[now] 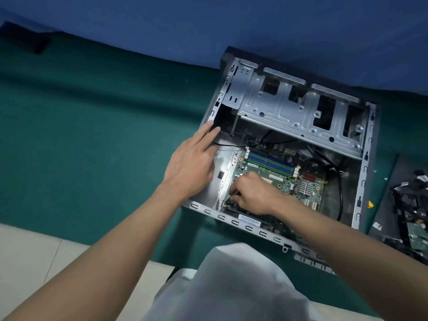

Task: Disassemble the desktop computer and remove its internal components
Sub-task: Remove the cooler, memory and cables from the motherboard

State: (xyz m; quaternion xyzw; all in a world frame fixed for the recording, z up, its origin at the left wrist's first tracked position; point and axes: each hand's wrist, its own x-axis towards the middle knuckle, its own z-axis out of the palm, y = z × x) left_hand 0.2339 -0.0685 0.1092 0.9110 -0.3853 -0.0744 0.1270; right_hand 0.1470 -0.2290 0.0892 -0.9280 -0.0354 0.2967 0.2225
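The desktop computer (364, 163) lies on its side on the green worktop (104, 135), open face up, toward the right of your view. Your left hand (190, 165) rests flat at the case's left wall, its fingers (203, 133) straight and together, steadying the shell and holding nothing. Your right hand (252, 193) is curled round a thin dark tool (229, 199), most likely a screwdriver, whose tip sits at the near left corner of the motherboard (284, 181).

You appear to be on the board's mounting screws, with the drive cage (278, 112) already bare. Keep the tip square in the screw head and press straight down; a slip would score the board. The black cable (340, 193) looping along the right side looks plugged in and probably has to come off before the board lifts.

The case is stamped grey sheet steel with slotted rims and sharp-looking edges. The board is glossy green, with long blue and green memory slots (271, 162) and a finned silver heatsink (306, 188).
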